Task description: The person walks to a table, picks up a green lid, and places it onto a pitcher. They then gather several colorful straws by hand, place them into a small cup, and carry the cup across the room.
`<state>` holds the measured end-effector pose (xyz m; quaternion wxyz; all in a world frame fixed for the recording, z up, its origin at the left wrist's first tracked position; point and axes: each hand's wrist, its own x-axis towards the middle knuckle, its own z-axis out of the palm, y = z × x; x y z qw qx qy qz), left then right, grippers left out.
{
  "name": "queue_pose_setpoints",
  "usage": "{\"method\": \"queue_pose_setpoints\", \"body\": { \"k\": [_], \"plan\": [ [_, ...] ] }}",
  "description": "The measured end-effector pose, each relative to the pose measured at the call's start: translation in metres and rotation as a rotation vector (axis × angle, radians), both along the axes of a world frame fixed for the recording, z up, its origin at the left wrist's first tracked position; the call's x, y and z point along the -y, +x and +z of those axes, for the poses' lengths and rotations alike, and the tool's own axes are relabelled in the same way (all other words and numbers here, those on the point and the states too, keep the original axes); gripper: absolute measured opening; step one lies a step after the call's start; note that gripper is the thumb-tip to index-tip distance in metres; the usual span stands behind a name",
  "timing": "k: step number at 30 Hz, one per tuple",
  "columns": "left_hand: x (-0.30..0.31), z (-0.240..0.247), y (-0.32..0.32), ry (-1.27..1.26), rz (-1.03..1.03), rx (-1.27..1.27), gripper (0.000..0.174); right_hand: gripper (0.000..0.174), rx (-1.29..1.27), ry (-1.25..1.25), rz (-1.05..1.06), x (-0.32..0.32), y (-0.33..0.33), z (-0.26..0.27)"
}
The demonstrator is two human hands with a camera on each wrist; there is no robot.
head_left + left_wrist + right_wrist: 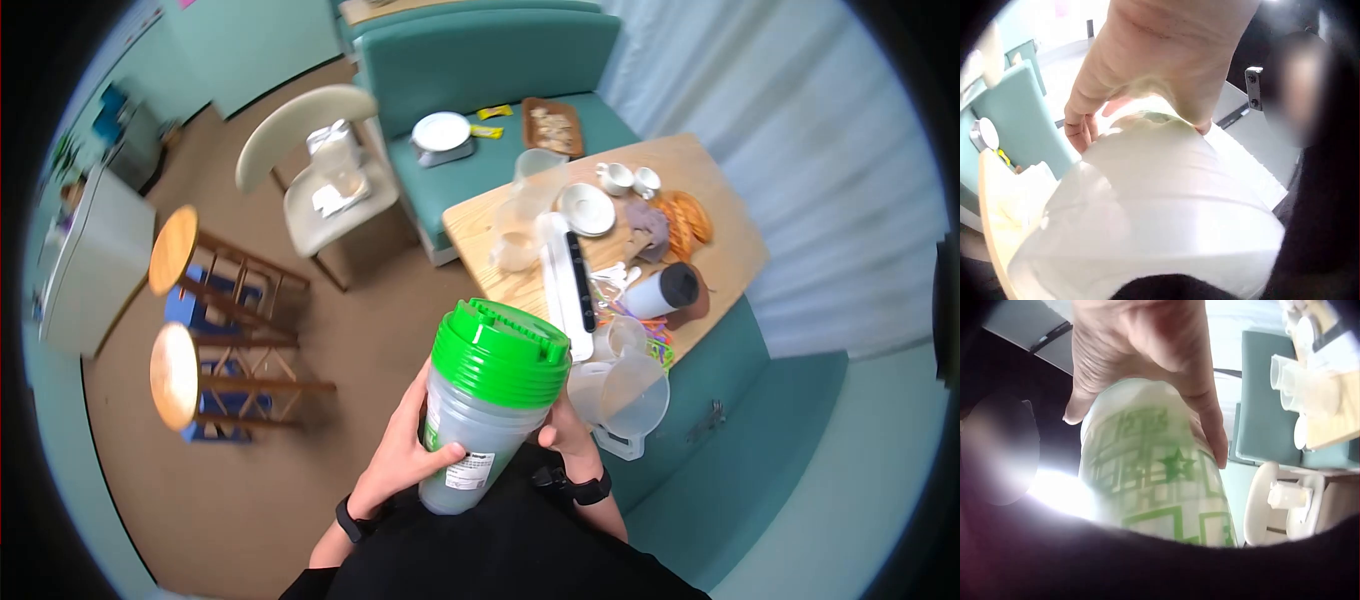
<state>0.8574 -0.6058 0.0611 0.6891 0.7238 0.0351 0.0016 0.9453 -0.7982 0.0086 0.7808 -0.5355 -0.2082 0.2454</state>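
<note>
A tall stack of translucent plastic containers [478,425] with ribbed green lids [500,352] on top is held in front of the body, tilted, between both hands. The left hand [405,450] grips its left side, the thumb lying beside a white label [469,471]. On the other side the right hand [568,432] holds it, its fingers partly hidden behind the stack. In the left wrist view the left hand [1154,62] curves round the pale container wall [1160,206]. Green printed squares and a star mark the container [1160,462] under the right hand [1147,350].
A wooden table [478,225] ahead carries clear pitchers [622,390], a white and black device [568,285], white cups [615,179], bread [688,222] and a tumbler [650,296]. A green bench [480,60], a beige chair [340,205] and wooden stools [175,375] stand around.
</note>
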Motion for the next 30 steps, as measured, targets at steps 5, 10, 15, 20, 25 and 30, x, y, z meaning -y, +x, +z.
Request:
{"method": "queue_pose_setpoints", "body": {
  "k": [5, 10, 15, 20, 25, 30],
  "plan": [
    [0.013, -0.016, -0.089, -0.135, 0.034, -0.23, 0.108, 0.124, -0.184, -0.087, 0.253, -0.004, -0.025, -0.037],
    [0.026, -0.026, -0.16, -0.267, 0.184, -0.23, 0.1, 0.122, -0.327, -0.023, 0.373, -0.036, -0.047, -0.013],
    [0.012, -0.029, -0.204, -0.243, 0.297, -0.187, 0.095, 0.116, -0.445, 0.055, 0.48, -0.07, -0.077, -0.009],
    [-0.029, -0.027, -0.265, -0.119, 0.435, -0.137, 0.095, 0.099, -0.31, 0.02, 0.598, -0.134, -0.13, -0.018],
    [-0.089, -0.022, -0.359, -0.077, 0.592, -0.098, 0.093, 0.122, -0.257, -0.009, 0.797, -0.239, -0.214, -0.003],
    [-0.13, 0.032, -0.437, -0.068, 0.811, -0.179, 0.101, 0.121, -0.148, 0.015, 1.002, -0.331, -0.314, 0.034]
  ]
}}
